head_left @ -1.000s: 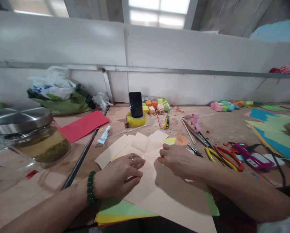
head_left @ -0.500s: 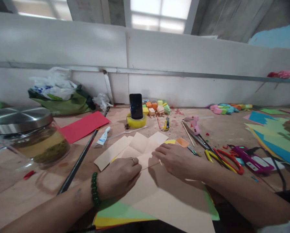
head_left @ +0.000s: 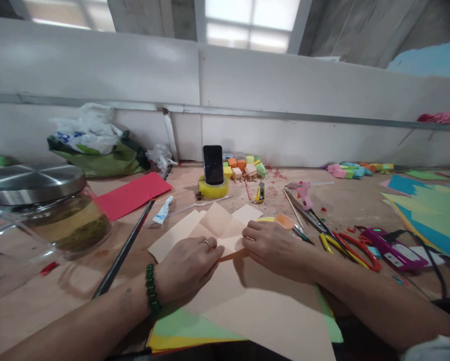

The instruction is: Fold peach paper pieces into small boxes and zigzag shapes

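A creased peach paper [head_left: 219,224] lies between my hands, its near edge slightly raised over a larger peach sheet [head_left: 270,311]. My left hand [head_left: 189,263], with a ring and a green bead bracelet, is closed on the paper's left near edge. On its right edge my right hand [head_left: 268,248] is closed too, fingers curled; both thumbs are partly hidden. Under the large sheet are green paper [head_left: 194,323] and yellow paper [head_left: 179,342]. Another peach strip [head_left: 175,233] lies just left of the creased paper.
A glass teapot [head_left: 70,223] stands left, near red paper [head_left: 134,195]. A phone [head_left: 213,164] leans on a yellow tape roll [head_left: 214,189]. Scissors [head_left: 360,250], a pink glue gun [head_left: 305,194], a purple power strip [head_left: 396,250] and a yellow cutter [head_left: 261,192] lie beyond and right.
The near edge of the creased paper has lifted a little between my hands. My fingers have shifted slightly on it, and the whole view has moved a little.
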A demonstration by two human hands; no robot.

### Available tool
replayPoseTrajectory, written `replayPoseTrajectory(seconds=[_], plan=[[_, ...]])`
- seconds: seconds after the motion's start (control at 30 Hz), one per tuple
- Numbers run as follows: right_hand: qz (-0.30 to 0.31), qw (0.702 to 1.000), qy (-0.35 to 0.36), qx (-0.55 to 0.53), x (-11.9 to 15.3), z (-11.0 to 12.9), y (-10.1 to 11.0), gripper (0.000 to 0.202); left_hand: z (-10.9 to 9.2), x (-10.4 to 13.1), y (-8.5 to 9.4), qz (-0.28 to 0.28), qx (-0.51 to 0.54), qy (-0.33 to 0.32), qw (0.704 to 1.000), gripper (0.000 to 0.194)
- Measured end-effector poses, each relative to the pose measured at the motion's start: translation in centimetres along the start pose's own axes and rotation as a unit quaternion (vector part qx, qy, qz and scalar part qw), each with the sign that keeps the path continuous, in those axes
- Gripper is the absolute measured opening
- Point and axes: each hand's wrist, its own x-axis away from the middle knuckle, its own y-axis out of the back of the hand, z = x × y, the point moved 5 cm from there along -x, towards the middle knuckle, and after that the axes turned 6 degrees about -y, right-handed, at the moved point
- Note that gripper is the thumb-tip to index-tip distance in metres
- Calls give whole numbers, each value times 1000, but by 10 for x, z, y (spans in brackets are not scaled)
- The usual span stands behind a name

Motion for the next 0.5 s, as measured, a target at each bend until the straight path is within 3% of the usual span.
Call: replayPoseTrajectory(seconds=[0.1, 0.27, 0.4, 0.5], plan=[[-62, 997, 52, -5, 5, 12, 0, 12, -5, -1, 1, 0, -28, -21, 999, 10], [-56, 984, 163, -33, 11, 43, -2, 9, -11, 0, -2, 42, -20, -63, 997, 11], [1, 981, 111, -158, 8, 41, -1, 18, -6, 4, -2, 62, -18, -53, 997, 15], [34, 961, 62, -269, 6, 27, 2, 22, -5, 6, 1, 57, 1, -56, 997, 16]])
